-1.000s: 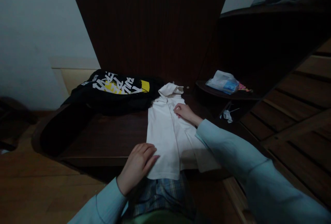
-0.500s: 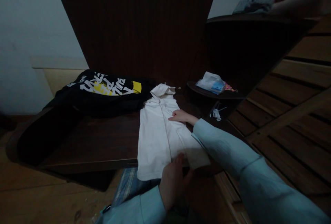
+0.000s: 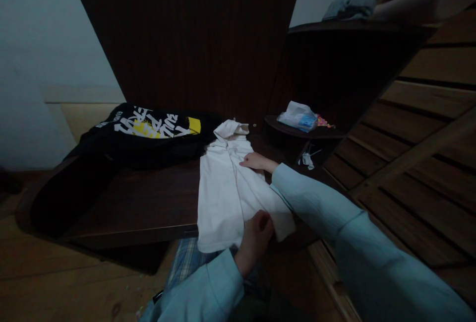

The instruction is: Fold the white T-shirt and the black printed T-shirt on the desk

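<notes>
A white collared shirt lies on a dark wooden bench, its collar towards the back panel and its hem hanging over the front edge. My right hand pinches the cloth a little below the collar, on the right side. Lower down, near the hem, my left hand has its fingers curled in a pinch on the shirt's edge; its fingertips are partly hidden. The right part of the shirt is folded at a slant beneath my right forearm.
A black garment with white and yellow print lies at the bench's left end. On a corner shelf at right sits a plastic tissue packet. Slatted wood stands close on the right.
My left hand has risen slightly and its fingers have closed at the shirt's lower edge. My right hand keeps its pinch on the shirt. The whole view has shifted a little.
</notes>
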`<state>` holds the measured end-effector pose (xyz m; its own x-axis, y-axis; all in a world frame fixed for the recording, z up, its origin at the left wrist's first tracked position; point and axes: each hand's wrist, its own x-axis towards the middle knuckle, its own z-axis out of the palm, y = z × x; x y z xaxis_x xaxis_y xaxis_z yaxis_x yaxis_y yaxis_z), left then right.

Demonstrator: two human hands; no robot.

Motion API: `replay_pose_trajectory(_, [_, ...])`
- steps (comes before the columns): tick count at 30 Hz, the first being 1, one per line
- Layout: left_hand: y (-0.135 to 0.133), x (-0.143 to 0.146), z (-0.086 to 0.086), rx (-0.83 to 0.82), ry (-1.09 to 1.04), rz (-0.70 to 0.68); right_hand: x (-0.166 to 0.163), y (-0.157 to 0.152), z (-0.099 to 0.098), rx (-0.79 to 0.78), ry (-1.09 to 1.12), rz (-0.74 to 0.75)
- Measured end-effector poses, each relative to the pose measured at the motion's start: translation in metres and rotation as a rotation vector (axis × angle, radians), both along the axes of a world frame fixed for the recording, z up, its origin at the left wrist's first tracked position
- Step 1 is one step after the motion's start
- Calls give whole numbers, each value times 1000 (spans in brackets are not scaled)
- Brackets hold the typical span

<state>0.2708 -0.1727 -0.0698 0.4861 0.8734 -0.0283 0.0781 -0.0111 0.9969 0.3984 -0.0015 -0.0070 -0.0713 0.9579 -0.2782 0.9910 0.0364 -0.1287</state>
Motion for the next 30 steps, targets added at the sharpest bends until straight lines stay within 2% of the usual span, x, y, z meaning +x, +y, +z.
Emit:
replay_pose_trajectory(3, [-7,-4,-3,-138,-168,71,-3,-4,1,-48,-19,-1])
replay_pose_trajectory(6, [-12,-3,-4,-208,-192,86,-14,-11,-1,68,-118,6])
replay_pose_trajectory(10, [-20,-2,9,-70,-107,35,-37,-16,-2,227,-230,46])
replay_pose_trajectory(13, [-23,-4,20,32,-69,39,-52,-15,-1,192,-267,57])
replay_pose_trajectory(16, [-22,-5,23,96,-56,44,-61,-12,-3,200,-280,29])
replay_pose_trajectory(22, [-17,-7,19,75,36,34,-60,-7,1,360,-250,19])
replay_pose_trajectory(25, [-17,-15,17,55,-8,44,-54,0,8,395,-229,2])
replay_pose_trajectory(27, [-18,-22,11,46,-73,59,-48,5,10,383,-165,-62])
replay_pose_trajectory(30, [-19,-33,-7,22,-99,111,-41,11,4,286,-6,-148])
